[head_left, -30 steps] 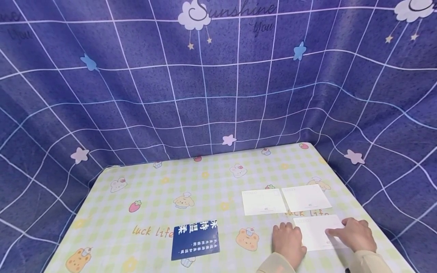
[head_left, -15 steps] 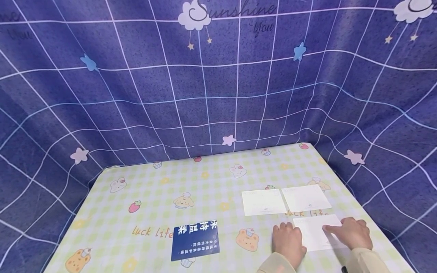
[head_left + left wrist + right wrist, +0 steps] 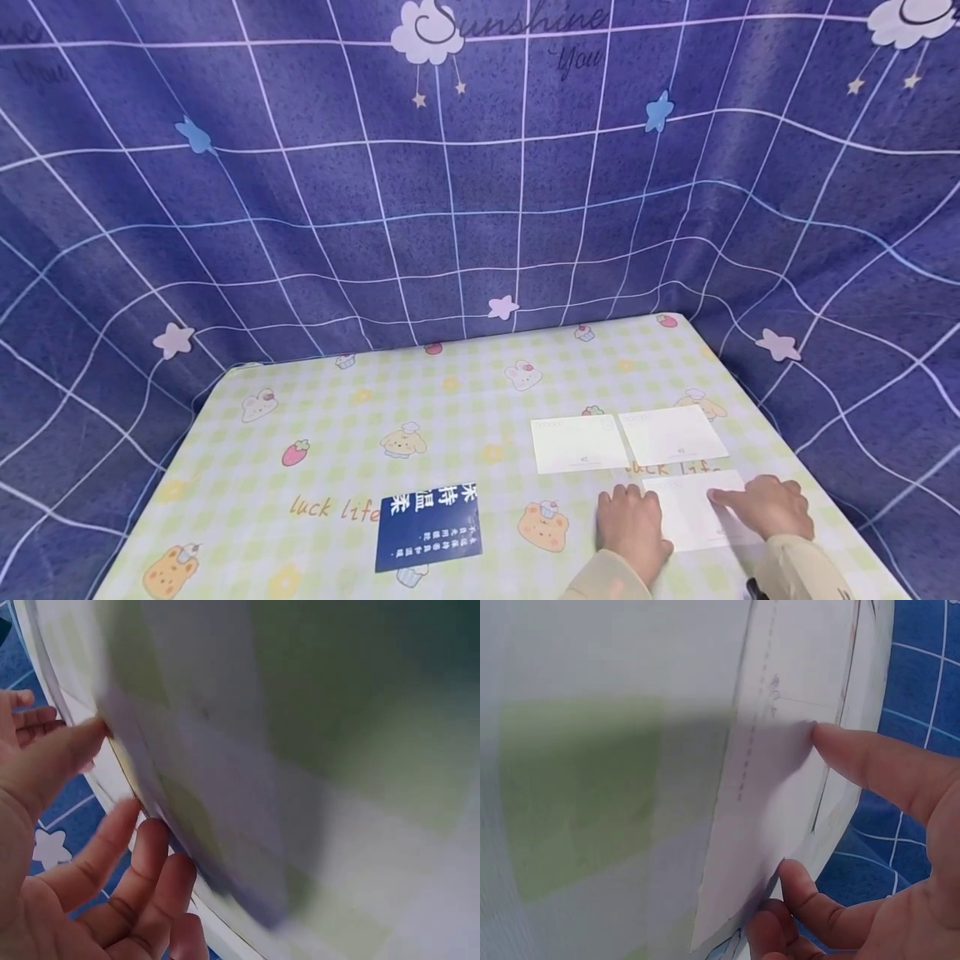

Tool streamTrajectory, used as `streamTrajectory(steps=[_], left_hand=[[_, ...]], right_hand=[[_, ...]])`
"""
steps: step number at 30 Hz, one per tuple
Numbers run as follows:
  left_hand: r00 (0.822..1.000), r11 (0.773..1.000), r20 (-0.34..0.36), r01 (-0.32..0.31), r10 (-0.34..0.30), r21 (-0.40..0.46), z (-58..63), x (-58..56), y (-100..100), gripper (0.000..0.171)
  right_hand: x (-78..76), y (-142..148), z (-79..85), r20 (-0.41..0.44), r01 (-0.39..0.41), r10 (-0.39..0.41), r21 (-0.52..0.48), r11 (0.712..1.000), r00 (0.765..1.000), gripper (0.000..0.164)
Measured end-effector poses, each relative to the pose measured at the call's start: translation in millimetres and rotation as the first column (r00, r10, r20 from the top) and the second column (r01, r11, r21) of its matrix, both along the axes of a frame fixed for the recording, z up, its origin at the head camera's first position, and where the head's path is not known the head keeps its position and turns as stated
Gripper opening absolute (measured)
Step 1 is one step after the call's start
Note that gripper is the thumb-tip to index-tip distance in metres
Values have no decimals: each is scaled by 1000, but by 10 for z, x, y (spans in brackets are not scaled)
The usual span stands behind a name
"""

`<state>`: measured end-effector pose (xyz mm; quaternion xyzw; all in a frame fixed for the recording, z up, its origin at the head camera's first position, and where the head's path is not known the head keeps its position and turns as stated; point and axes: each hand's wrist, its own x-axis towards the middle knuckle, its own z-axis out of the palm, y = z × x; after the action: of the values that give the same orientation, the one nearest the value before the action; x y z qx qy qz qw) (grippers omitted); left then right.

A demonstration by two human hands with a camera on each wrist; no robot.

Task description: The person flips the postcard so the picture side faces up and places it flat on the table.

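Note:
On the right of the table lies a white postcard (image 3: 686,510), flat, between my two hands. My right hand (image 3: 772,508) has its thumb pressed on the card's face, and its other fingers lie along the right edge. In the right wrist view the thumb (image 3: 870,757) touches near faint print while the index fingertip meets the card's border. My left hand (image 3: 632,533) rests by the card's left edge with fingertips down on the cloth; in the left wrist view its thumb and fingers (image 3: 154,840) are spread apart. Two more white postcards (image 3: 579,444) sit side by side just beyond.
A dark blue card (image 3: 430,529) with white characters lies left of the hands. The table (image 3: 457,425) wears a green checked cloth with cartoon prints. Blue curtains (image 3: 480,183) with white grid lines surround its back and sides.
My right hand has shifted slightly left, its thumb farther over the postcard, which has moved a touch left. My left hand has hardly moved. The other cards stay put.

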<state>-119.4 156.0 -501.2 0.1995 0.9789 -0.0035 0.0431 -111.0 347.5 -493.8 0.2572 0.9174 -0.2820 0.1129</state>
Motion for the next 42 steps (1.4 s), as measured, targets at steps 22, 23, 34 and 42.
streamTrajectory(steps=[22,23,34,42], left_hand=[[1000,991,1,12,-12,-136,18,-139,46,88],[1000,991,-3,12,-13,-133,18,-137,45,89],[999,998,-39,13,-16,-60,14,-121,30,91],[1000,1000,-13,-18,18,-22,20,-116,17,94]], right_hand=[[89,53,45,-16,-77,77,12,997,997,87],[89,58,43,-18,-76,76,8,997,997,88],[95,146,52,-12,-89,89,-1,996,996,90],[119,200,55,-46,-56,55,-37,998,997,81]])
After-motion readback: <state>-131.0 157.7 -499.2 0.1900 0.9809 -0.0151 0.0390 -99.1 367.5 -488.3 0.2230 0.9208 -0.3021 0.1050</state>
